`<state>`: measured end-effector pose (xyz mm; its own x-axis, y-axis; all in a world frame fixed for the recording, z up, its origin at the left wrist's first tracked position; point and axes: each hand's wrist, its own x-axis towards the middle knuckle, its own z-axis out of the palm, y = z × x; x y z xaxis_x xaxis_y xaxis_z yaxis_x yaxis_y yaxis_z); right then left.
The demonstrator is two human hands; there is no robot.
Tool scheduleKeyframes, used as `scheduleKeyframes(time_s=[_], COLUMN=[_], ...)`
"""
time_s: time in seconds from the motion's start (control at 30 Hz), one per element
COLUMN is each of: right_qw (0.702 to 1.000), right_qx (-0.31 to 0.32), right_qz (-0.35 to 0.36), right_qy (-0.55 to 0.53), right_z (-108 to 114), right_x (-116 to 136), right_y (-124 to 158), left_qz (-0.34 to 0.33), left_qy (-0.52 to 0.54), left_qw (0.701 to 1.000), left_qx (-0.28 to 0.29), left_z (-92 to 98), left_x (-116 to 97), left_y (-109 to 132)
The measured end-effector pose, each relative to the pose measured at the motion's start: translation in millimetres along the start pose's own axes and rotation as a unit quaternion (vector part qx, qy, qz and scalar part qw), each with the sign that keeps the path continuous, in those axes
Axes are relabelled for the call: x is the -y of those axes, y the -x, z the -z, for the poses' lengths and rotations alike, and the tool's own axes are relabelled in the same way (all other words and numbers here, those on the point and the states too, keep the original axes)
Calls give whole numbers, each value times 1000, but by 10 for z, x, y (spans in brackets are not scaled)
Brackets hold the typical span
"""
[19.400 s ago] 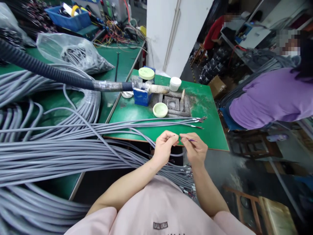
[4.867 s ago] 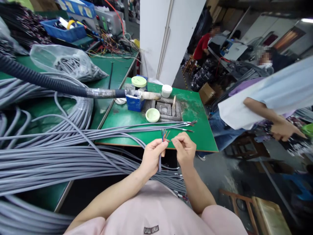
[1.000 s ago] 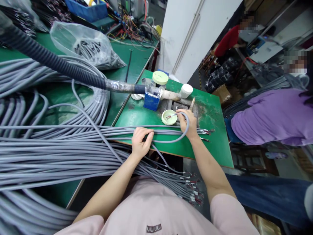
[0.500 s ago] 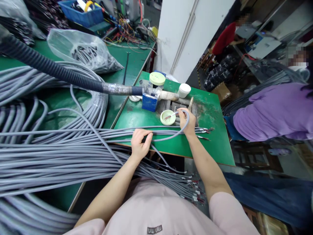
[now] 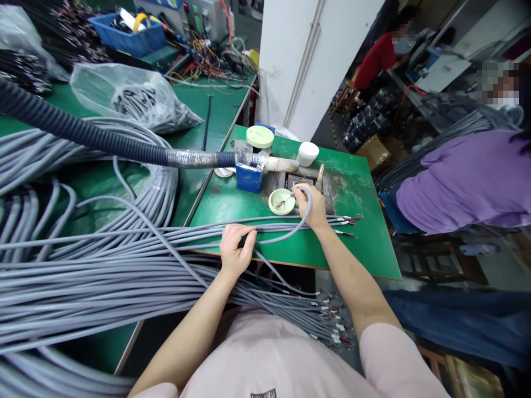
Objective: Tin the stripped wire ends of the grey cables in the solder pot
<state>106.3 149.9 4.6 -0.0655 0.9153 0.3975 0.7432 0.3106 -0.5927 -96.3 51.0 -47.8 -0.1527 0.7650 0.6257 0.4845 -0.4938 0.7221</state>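
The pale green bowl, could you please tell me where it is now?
In the head view, the pale green bowl sits slightly right of centre on the green tabletop, between the blue box and the right hand.

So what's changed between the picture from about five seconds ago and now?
The hands have parted. The right hand moved forward and now holds a bent grey cable, its wire ends in the pale green bowl. The left hand, no longer at the wire ends, has shifted left to the cable bundle; its grip is unclear. The bowl, blue box and white tub stayed put on the green bench.
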Motion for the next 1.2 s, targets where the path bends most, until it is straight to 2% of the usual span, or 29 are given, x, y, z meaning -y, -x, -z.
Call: scheduleKeyframes(time_s=[0.83, 1.2], right_qw=[1000, 999], right_qx=[-11, -25], right_qz=[24, 11], right_qy=[11, -47], right_z=[-7, -38], right_x=[-6, -61], right_y=[-12, 49], left_qz=[-10, -9], left_qy=[-6, -9], left_qw=[1000, 1000], left_qx=[14, 15], left_z=[-1, 1], left_x=[-8, -10], left_y=[-14, -9])
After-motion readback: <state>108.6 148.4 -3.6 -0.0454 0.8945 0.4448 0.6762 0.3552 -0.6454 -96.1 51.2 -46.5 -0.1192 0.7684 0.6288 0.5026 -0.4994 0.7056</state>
